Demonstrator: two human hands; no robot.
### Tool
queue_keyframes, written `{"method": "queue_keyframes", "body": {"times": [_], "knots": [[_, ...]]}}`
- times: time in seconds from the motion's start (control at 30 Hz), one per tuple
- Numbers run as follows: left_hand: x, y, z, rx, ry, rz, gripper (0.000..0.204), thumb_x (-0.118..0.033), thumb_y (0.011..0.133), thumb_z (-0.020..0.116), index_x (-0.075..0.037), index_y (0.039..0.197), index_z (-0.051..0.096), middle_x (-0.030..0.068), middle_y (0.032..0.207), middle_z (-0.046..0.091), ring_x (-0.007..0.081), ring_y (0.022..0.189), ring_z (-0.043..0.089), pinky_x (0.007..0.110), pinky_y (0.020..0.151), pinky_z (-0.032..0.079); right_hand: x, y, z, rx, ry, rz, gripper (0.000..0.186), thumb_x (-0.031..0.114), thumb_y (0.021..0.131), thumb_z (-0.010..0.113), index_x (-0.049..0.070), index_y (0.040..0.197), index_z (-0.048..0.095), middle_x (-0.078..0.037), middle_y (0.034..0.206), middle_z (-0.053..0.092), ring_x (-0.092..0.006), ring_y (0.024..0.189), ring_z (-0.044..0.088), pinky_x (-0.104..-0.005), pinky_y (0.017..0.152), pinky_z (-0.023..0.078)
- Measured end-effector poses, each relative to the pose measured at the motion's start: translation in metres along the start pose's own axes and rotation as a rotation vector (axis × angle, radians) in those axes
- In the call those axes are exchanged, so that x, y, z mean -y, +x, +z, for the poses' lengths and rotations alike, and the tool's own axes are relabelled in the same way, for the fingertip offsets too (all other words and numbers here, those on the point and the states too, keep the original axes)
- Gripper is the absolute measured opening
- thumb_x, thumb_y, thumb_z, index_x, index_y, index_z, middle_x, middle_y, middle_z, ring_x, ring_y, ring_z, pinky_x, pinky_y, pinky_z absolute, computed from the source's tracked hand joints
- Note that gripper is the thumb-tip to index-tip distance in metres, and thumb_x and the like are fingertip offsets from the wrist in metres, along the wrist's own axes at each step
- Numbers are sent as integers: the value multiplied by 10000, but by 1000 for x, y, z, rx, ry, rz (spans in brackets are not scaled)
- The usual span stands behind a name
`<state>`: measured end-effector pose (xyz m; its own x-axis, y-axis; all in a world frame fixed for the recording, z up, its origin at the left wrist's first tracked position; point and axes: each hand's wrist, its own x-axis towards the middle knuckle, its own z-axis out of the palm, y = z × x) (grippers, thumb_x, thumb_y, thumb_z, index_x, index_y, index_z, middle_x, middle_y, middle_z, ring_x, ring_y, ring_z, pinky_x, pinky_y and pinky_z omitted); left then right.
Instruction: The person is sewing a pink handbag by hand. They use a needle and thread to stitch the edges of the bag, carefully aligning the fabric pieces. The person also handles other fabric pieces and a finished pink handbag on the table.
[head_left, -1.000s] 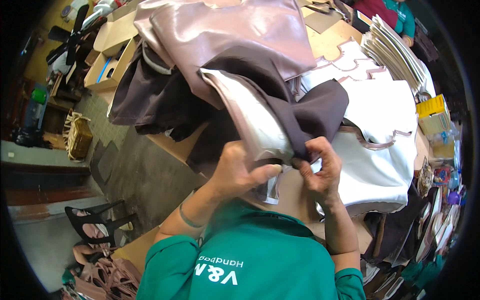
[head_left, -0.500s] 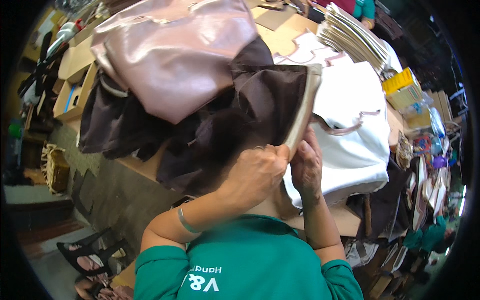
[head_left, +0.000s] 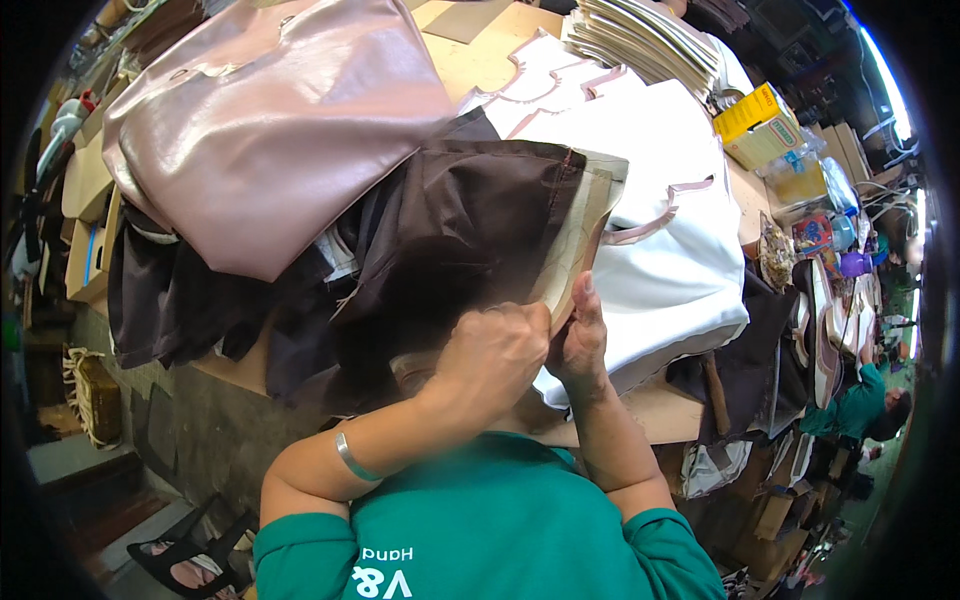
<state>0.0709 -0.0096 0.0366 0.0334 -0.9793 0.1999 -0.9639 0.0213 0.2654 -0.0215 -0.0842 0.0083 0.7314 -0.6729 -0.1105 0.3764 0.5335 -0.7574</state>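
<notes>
Lining piece [head_left: 470, 230] held above table edge [head_left: 660, 415], betw. bag [head_left: 270, 120] at left & white panels [head_left: 660, 250] at right.

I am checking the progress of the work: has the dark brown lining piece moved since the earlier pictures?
Yes. Both hands have turned the dark brown lining piece up and spread it open; it now covers more of the white bag.

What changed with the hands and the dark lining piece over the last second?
The dark lining has been opened and spread upward, its stiff beige edge now showing on the right. Both hands kept their grip at its lower edge: the left hand fisted on it, the right hand pinching the beige edge. The pink bag and white bag stayed put.
</notes>
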Motion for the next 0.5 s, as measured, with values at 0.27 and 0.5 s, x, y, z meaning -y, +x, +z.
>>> {"method": "queue_keyframes", "body": {"times": [0.27,0.5], "knots": [[6,3,-6,49,-39,22,144,-124,714,586,-7,710,503,132,622,567,224,523,585,297,476,468,-1,5,-5,-56,-25,14,505,437,892,360,59,1226,356,-97,1100,498,-199,990,506,-333,867,406],[37,13,-69,-466,-288,26,235,-137,681,684,-42,842,542,97,772,571,251,659,580,322,569,459,14,8,12,158,28,65,507,428,891,365,41,1218,354,-117,1091,503,-214,986,518,-352,826,441]]}}
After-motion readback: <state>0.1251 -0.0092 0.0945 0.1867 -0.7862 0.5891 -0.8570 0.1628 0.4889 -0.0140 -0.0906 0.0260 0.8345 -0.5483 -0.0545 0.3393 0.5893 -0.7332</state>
